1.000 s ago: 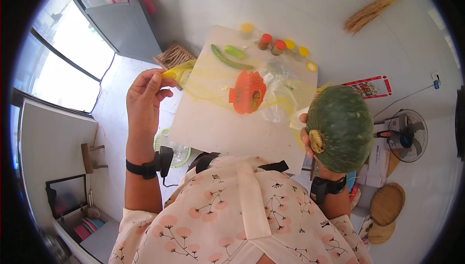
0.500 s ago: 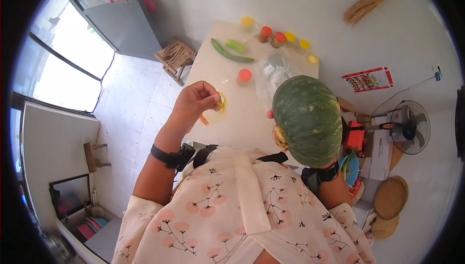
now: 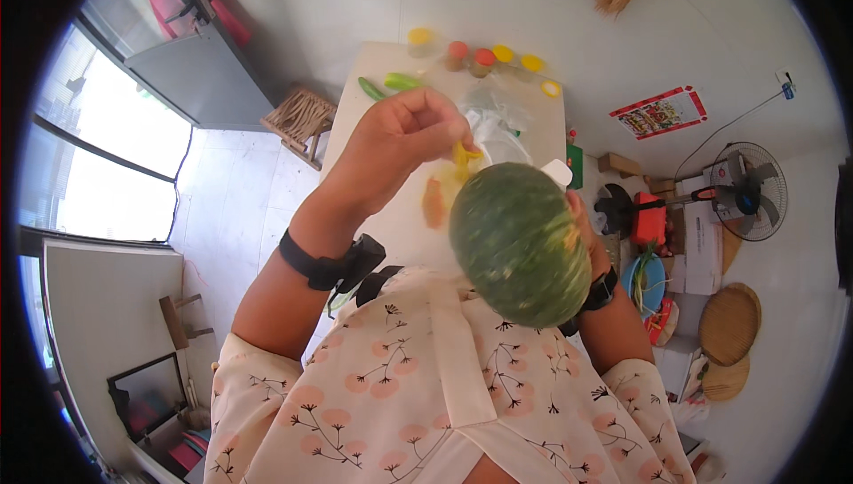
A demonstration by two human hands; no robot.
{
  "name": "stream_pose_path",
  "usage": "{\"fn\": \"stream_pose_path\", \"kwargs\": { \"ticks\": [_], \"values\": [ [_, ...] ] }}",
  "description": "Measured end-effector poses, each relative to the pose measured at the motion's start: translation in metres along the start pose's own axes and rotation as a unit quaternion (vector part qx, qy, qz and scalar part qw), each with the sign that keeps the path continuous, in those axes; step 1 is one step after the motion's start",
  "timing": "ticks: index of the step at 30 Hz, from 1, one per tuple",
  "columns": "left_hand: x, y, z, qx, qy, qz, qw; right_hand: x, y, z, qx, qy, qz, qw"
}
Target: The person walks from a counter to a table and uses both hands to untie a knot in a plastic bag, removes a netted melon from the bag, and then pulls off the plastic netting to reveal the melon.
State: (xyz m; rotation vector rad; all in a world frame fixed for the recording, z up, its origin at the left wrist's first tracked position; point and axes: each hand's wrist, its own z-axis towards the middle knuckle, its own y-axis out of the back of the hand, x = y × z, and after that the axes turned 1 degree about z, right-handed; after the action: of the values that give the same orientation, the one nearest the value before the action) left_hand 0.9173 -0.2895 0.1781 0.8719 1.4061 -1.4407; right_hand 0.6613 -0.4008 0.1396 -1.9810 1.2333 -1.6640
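My right hand [image 3: 582, 226] grips a large dark green pumpkin [image 3: 524, 249] from its right side, with most of the fingers hidden behind it. Light streaks and an orange patch mark its skin, which is a little blurred. My left hand [image 3: 422, 129] is closed in a pinch on a thin yellow strip [image 3: 464, 157] just above the pumpkin's upper left. Below the strip, a blurred orange piece [image 3: 434, 202] shows; I cannot tell whether the two are joined. A clear plastic bag [image 3: 498, 124] lies on the pale table [image 3: 546, 115] beyond the pumpkin.
Along the table's far edge stand several jars with red and yellow lids [image 3: 484, 57]. A green cucumber [image 3: 370, 89] and a light green piece [image 3: 402, 81] lie at the far left. A woven stool [image 3: 300, 118] is left of the table; a fan [image 3: 746, 191] stands right.
The pumpkin has moved left and nearer me, turning so its orange patch shows. My left hand has moved right and farther out with the yellow strip, now close to the pumpkin.
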Motion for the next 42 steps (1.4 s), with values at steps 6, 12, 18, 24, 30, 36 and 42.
{"fn": "stream_pose_path", "kwargs": {
  "ticks": [6, 12, 18, 24, 30, 36, 42],
  "values": [
    [0.034, 0.003, 0.009, 0.034, -0.039, -0.001, 0.999, 0.003, 0.011, -0.015, 0.096, -0.018, 0.028, 0.995],
    [0.045, -0.005, -0.012, 0.211, 0.070, -0.073, 0.972, 0.024, -0.020, -0.013, -0.093, 0.095, -0.034, 0.991],
    [0.038, -0.012, -0.014, 0.089, 0.156, -0.042, 0.983, 0.041, -0.026, -0.005, 0.120, 0.120, 0.106, 0.980],
    [0.044, 0.007, -0.014, 0.032, 0.121, -0.138, 0.982, 0.037, 0.000, -0.012, 0.161, 0.142, 0.227, 0.950],
    [0.039, 0.007, -0.009, -0.011, 0.091, -0.113, 0.989, 0.029, 0.015, -0.020, 0.131, 0.191, 0.226, 0.946],
    [0.027, 0.014, -0.007, 0.042, 0.064, -0.123, 0.989, 0.032, 0.003, -0.023, 0.126, 0.217, 0.232, 0.940],
    [0.028, 0.021, -0.003, 0.050, 0.056, -0.111, 0.991, 0.028, 0.006, -0.023, 0.123, 0.218, 0.241, 0.938]
  ]
}}
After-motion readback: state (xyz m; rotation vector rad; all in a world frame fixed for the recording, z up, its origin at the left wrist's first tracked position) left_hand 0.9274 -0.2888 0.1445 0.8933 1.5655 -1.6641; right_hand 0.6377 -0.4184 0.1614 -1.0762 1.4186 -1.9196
